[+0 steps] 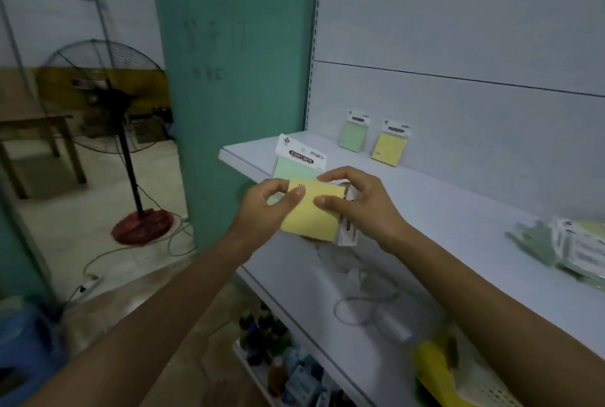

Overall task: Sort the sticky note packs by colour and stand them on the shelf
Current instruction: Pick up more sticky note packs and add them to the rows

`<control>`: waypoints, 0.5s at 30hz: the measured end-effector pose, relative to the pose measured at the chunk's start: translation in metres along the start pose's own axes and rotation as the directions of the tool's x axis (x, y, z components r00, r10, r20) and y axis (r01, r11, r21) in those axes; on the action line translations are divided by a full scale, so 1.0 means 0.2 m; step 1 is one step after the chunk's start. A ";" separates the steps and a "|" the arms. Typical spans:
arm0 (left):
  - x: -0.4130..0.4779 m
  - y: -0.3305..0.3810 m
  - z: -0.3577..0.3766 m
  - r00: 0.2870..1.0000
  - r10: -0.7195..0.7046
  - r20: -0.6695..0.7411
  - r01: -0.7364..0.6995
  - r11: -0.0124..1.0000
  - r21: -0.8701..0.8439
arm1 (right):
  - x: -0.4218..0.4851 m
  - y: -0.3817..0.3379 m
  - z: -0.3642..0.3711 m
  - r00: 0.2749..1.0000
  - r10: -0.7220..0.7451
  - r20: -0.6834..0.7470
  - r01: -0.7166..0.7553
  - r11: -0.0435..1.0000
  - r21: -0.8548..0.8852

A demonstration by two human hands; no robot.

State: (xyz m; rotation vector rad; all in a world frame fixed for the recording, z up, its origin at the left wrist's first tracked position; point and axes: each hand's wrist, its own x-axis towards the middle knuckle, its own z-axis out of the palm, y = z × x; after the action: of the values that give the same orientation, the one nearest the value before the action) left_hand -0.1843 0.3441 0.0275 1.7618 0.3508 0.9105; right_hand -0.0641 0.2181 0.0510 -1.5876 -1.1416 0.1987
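Both hands are on one yellow pack (311, 213), held up just in front of the shelf (458, 206). The left hand (262, 210) pinches its left side, with the thumb flat on the yellow face and the fingers curled behind. The right hand (360, 200) pinches the right side the same way, thumb on the face and fingers hooked over the top corner. That pack's white header card sticks out on the right, under that hand, and its print is too blurry to read.

Tucked right behind is a green pack (296, 166). A bit of green shows between the left fingers, so that hand seems to hold it too. Its header says "STICKY NOTE" in white on a dark band with a small logo above, and the finer print is unreadable.

Further back, a second green pack (353, 135) and a second yellow pack (389, 146) stand side by side, slightly apart, leaning on the back panel. A loose pile of packs (569, 249) lies on the shelf at far right
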 end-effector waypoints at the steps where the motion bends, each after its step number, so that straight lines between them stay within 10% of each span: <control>1: 0.02 -0.03 -0.07 1.000 0.003 -0.025 -0.003 1.000 0.010 | 0.04 -0.01 0.06 0.998 0.056 0.029 -0.058 0.997 0.056; 6: 0.13 -0.12 -0.32 0.979 -0.128 -0.156 0.097 0.976 -0.195 | 0.21 0.02 0.26 0.918 0.322 0.232 -0.396 0.797 0.457; 15: 0.43 -0.19 -0.32 0.932 -0.297 -0.206 0.158 0.847 -0.508 | 0.42 0.10 0.42 0.926 0.343 0.157 -0.356 0.658 0.663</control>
State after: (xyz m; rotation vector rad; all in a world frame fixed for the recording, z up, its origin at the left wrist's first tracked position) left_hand -0.1655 0.4562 0.0376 1.1033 0.4600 0.9722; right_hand -0.0635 0.3383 0.0395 -1.1028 -0.6280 0.8061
